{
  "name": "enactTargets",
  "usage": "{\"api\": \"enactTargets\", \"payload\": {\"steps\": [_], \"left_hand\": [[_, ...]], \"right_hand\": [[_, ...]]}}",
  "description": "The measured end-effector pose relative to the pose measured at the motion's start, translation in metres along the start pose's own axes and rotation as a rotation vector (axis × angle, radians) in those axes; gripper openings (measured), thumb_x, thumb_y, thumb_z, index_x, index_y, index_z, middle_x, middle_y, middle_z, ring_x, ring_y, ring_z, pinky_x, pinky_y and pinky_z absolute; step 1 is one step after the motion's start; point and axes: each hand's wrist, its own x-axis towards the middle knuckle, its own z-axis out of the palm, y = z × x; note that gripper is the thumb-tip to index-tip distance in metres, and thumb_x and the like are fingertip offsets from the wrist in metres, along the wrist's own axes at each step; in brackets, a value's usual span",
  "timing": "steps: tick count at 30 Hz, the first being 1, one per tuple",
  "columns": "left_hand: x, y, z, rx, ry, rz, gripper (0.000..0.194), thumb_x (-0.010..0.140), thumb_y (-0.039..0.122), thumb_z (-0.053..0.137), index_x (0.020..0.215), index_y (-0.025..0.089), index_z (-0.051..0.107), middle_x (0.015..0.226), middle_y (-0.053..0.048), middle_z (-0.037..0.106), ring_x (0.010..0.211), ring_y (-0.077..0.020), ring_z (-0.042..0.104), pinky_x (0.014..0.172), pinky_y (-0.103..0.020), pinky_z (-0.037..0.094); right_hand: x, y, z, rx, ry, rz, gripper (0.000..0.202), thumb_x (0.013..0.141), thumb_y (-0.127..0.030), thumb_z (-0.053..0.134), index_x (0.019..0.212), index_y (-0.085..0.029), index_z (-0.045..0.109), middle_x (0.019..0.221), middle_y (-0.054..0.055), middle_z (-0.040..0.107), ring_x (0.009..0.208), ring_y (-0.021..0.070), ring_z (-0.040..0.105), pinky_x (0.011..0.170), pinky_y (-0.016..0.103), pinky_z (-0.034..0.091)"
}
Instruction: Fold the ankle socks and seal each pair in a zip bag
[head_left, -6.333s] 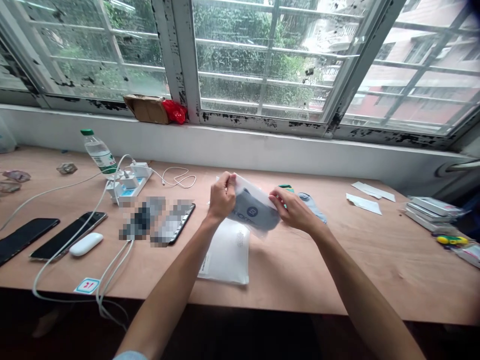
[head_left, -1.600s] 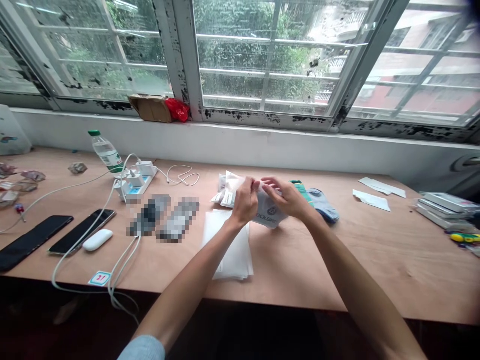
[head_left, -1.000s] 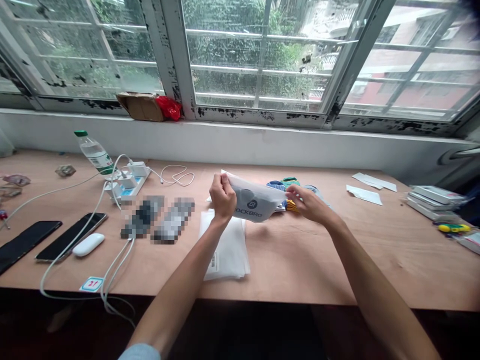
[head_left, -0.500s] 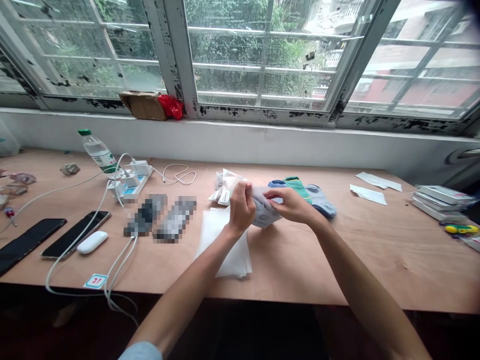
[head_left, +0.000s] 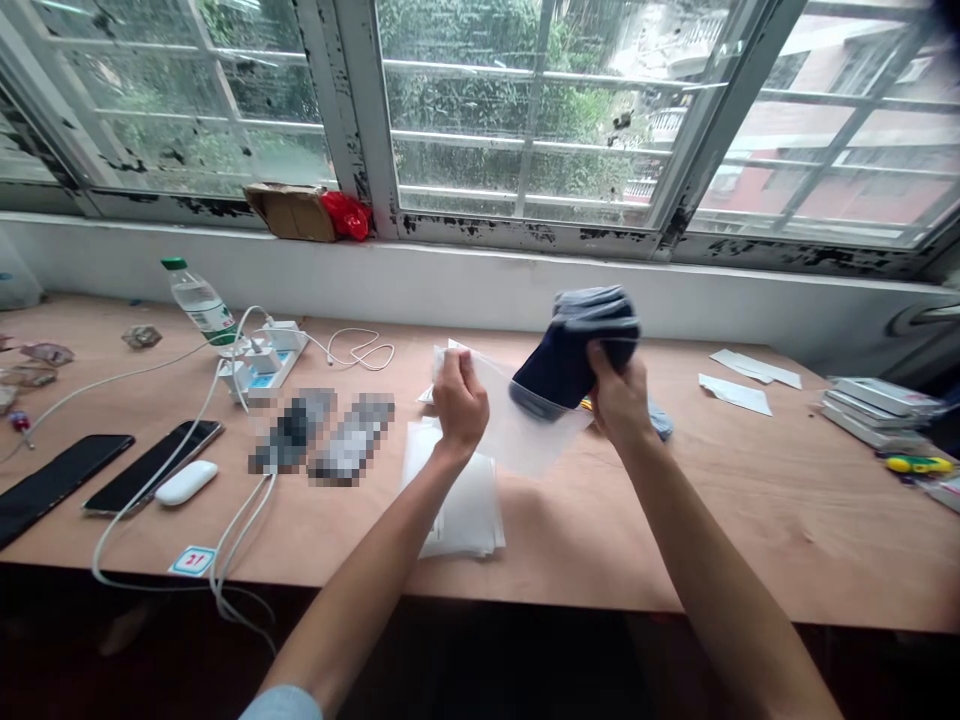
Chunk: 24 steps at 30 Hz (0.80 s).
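Observation:
My left hand (head_left: 461,402) is closed on the edge of a translucent plastic bag (head_left: 525,440), held above the table. To its right, my right hand (head_left: 621,395) grips a bundle of dark blue and grey socks (head_left: 574,345). The bundle's lower left end is at the bag's mouth, seemingly just inside it. Below my left hand lies a stack of translucent bags (head_left: 465,510). More socks (head_left: 660,420) lie on the table, mostly hidden behind my right hand.
Phones (head_left: 154,468), a white mouse (head_left: 187,483), a power strip (head_left: 266,375) with cables and a bottle (head_left: 199,300) occupy the left side. White papers (head_left: 735,394), stacked boxes (head_left: 877,415) and a yellow tool (head_left: 919,465) lie at the right.
My right hand has left the bag and now holds the dark sock bundle up at its mouth. The bag is empty-looking and spread wider, and my left hand has shifted slightly left.

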Motion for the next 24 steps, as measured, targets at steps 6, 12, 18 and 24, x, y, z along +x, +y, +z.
{"api": "enactTargets", "payload": {"steps": [6,12,18,24], "left_hand": [[0.037,0.007,-0.049,0.125,0.293,0.041,0.022,0.099,0.029,0.037,0.084,0.018,0.049,0.067,0.002,0.048,0.061,-0.0131,0.045,0.063,-0.027,0.035],[-0.01,0.052,-0.114,0.27,-0.348,0.59,0.015,0.094,0.019,0.044,0.081,0.02,0.052,0.085,-0.006,0.062,0.077,-0.0181,0.054,0.072,-0.032,0.042],[-0.071,0.033,-0.092,0.511,-1.001,0.332,0.041,0.094,0.051,0.04,0.115,0.022,0.06,0.128,-0.014,0.058,0.121,-0.0332,0.048,0.092,-0.049,0.043],[-0.083,-0.033,-0.064,0.6,-1.086,0.068,0.067,0.092,0.062,0.029,0.149,0.027,0.031,0.16,-0.009,0.019,0.147,-0.0374,0.009,0.113,-0.065,0.005]], "right_hand": [[0.031,0.009,-0.003,0.241,0.454,0.062,0.031,0.079,-0.041,0.067,0.101,-0.022,0.057,0.104,0.002,0.067,0.095,0.0171,0.067,0.082,0.035,0.059],[0.04,0.05,-0.011,-0.022,0.308,0.256,0.039,0.074,-0.04,0.066,0.107,-0.022,0.054,0.101,0.003,0.067,0.091,0.0194,0.067,0.077,0.038,0.058],[0.036,0.09,0.008,-0.409,-0.221,-0.079,0.045,0.077,-0.028,0.055,0.121,-0.019,0.049,0.124,0.012,0.062,0.116,0.0236,0.058,0.1,0.041,0.044],[0.023,0.11,0.003,-1.136,-0.999,0.071,0.052,0.062,-0.002,0.052,0.111,-0.018,0.061,0.134,0.013,0.056,0.139,0.0328,0.033,0.114,0.057,0.016]]}}
